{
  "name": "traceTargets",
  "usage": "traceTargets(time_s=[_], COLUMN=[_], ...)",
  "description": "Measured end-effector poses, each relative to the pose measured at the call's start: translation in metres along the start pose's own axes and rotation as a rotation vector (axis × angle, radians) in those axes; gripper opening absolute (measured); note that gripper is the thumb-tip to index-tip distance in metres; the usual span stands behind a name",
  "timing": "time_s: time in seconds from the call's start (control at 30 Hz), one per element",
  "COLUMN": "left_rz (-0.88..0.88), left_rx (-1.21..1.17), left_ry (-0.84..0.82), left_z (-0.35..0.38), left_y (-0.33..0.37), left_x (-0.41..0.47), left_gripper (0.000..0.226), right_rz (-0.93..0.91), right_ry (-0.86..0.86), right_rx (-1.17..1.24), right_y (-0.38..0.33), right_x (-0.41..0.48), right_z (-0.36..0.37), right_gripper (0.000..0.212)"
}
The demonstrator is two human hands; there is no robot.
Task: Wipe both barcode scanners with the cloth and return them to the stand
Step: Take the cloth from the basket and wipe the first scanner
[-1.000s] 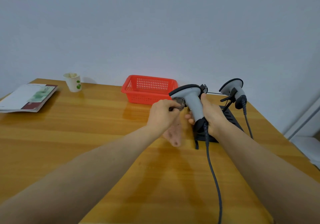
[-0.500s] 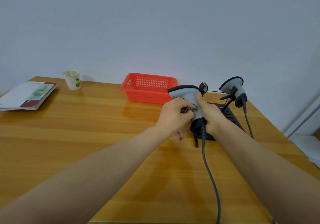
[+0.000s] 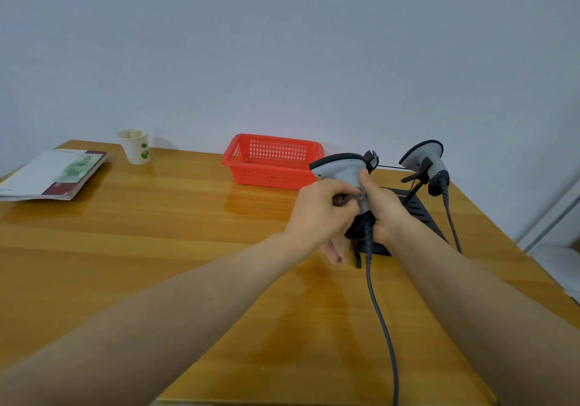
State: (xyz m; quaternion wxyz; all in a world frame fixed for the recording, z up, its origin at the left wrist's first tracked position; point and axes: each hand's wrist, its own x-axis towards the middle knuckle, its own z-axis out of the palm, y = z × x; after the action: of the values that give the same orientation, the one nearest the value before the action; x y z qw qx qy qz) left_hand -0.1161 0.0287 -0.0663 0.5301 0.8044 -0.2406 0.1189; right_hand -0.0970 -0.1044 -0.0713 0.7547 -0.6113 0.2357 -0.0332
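At the far left of the wooden table (image 3: 157, 248), well to the left of the red plastic basket (image 3: 273, 161), lies a thin stack of printed booklets (image 3: 53, 175). A white paper cup (image 3: 135, 148) with green spots stands between that stack and the basket, closer to the stack. The basket sits at the back edge of the table against the wall. Just to the right of the basket and in front of it, the two hands meet around one grey barcode scanner (image 3: 342, 167), raised off the table with its head level with the basket's rim. The left hand (image 3: 320, 214) has its fingers curled round a small dark cloth (image 3: 345, 199) and presses it to the scanner's neck. The right hand (image 3: 383, 208) grips the handle, thumb up against the grey body, touching the left hand. This scanner's dark cable (image 3: 379, 311) hangs from the handle toward the table's near edge. Farther right of the basket stands the black stand (image 3: 420, 211), and the second scanner (image 3: 423, 161) rests on its arm, head tilted up and cable trailing down.
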Motion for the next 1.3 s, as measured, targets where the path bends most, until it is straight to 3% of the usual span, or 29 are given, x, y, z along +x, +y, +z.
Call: traceTargets(time_s=[0.23,0.4,0.6,0.8,0.97,1.13,1.27,1.3], left_rz=[0.254,0.288,0.128,-0.07,-0.246,-0.195,-0.078,-0.038], left_rx=[0.154,0.215,0.11,0.208,0.068,0.118,0.055,0.098], left_ry=[-0.128,-0.154,-0.091,-0.246,-0.184,-0.115,0.152,0.099], left_z=[0.004,-0.004,-0.011,-0.021,-0.039,-0.057,-0.06,-0.059], left_y=[-0.014,-0.024,-0.021,-0.03,-0.022,-0.003,0.01,0.011], left_x=[-0.005,-0.004,-0.007,-0.004,0.018,0.04,0.049,0.049], left_gripper=[0.02,0.018,0.02,0.015,0.01,0.018,0.018,0.016], right_rz=[0.053,0.052,0.036,0.021,0.015,0.038,0.016,0.016], right_ry=[-0.018,0.014,0.003,-0.048,-0.04,-0.024,-0.007,-0.014], right_rx=[0.029,0.052,0.051,0.06,0.028,0.049,0.035,0.034], right_y=[-0.004,-0.002,0.001,-0.003,-0.003,-0.005,-0.007,-0.008], right_x=[-0.002,-0.005,-0.001,-0.004,-0.004,-0.007,-0.007,-0.007], right_z=[-0.002,-0.003,-0.001,0.004,0.004,0.007,0.006,0.005], right_gripper=[0.053,0.058,0.047,0.046,0.044,0.047,0.045,0.045])
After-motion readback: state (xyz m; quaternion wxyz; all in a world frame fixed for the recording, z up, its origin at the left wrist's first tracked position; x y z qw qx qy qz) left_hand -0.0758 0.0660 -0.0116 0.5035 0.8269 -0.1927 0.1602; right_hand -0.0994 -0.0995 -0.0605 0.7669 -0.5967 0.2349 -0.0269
